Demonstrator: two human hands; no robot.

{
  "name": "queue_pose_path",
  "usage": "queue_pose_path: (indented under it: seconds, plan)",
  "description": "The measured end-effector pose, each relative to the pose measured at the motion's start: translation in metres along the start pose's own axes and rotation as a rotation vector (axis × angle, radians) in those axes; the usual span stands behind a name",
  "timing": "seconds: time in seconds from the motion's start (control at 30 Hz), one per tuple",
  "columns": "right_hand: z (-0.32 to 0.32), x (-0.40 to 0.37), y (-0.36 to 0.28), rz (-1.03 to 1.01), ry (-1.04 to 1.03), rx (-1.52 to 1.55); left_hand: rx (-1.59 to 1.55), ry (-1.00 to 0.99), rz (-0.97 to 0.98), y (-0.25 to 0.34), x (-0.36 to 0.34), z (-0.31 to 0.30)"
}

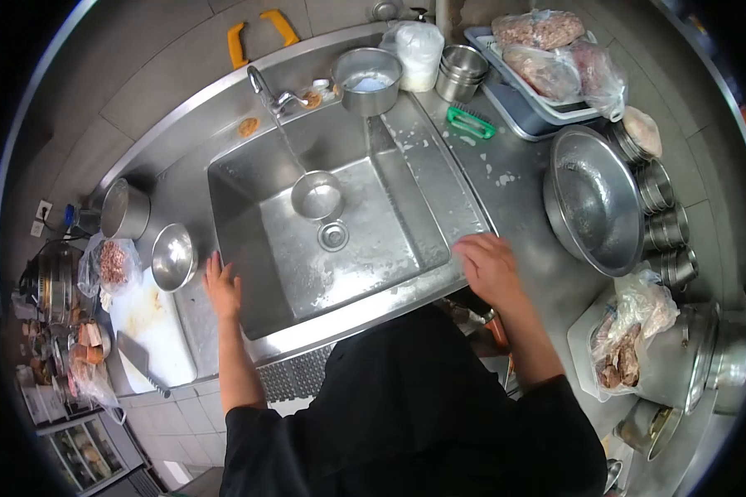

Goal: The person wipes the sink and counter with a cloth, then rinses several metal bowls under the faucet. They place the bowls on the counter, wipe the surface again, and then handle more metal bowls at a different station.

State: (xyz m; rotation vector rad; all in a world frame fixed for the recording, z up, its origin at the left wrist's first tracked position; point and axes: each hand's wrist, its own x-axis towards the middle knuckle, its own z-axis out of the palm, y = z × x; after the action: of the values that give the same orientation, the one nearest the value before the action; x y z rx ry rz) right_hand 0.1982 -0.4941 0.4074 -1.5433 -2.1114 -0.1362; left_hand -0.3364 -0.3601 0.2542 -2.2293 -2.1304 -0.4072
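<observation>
My left hand (222,287) is at the left rim of the steel sink (249,248), fingers spread, holding nothing. Close beside it on the counter sits a round metal bowl (174,258). At the sink's front right corner, my right hand (491,267) is over the steel edge with its fingers stretched out and slightly bent, also without anything in it. Water runs from the faucet (263,87) into a small metal bowl (317,196) standing on the sink floor, just behind the drain (332,236).
Left: a white cutting board (162,319) with a knife (143,364), a bag of meat (112,263) and a pot (126,209). Right: a large metal basin (595,199), a green scrub brush (471,123), bagged meat (547,70) in trays. Another pot (369,101) stands behind the sink.
</observation>
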Motion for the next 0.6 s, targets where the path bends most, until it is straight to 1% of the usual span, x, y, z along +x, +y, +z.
queue_pose_path:
  seconds: [0.07,0.1,0.13,0.2,0.23,0.3,0.33,0.4,0.43,0.5,0.53,0.6]
  plan:
    - [0.028,-0.004,-0.022,0.624,-0.052,1.044,-0.015,0.015,-0.014,0.000,0.002,-0.002]
    - [0.032,0.002,-0.029,0.527,-0.106,0.875,-0.022,0.007,-0.022,0.000,-0.001,-0.002]
    - [0.033,0.011,-0.039,0.390,-0.084,0.721,-0.028,0.012,-0.016,0.000,-0.004,-0.002]
    - [0.040,0.022,-0.049,0.289,-0.206,0.650,-0.024,0.029,-0.013,0.002,-0.002,-0.003]
    - [0.034,0.031,-0.056,0.242,-0.280,0.697,-0.027,0.037,0.007,0.002,-0.001,-0.003]
    - [0.030,0.043,-0.062,0.041,-0.354,0.585,-0.004,0.020,-0.021,-0.002,-0.002,0.002]
    - [0.027,0.044,-0.063,0.035,-0.347,0.585,-0.002,0.028,-0.020,-0.002,0.000,0.004]
    - [0.027,0.050,-0.066,-0.006,-0.438,0.551,0.007,0.020,-0.027,-0.008,-0.001,0.007]
    - [0.029,0.050,-0.066,-0.031,-0.443,0.554,0.012,0.032,-0.049,-0.009,-0.003,0.005]
    - [0.039,0.037,-0.060,0.066,-0.428,0.617,0.003,0.006,-0.018,-0.007,-0.003,0.001]
    - [0.042,0.032,-0.059,0.043,-0.441,0.623,-0.018,0.024,-0.002,-0.008,-0.004,0.001]
    - [0.043,0.015,-0.053,0.172,-0.461,0.741,-0.002,0.021,-0.032,-0.010,-0.004,0.000]
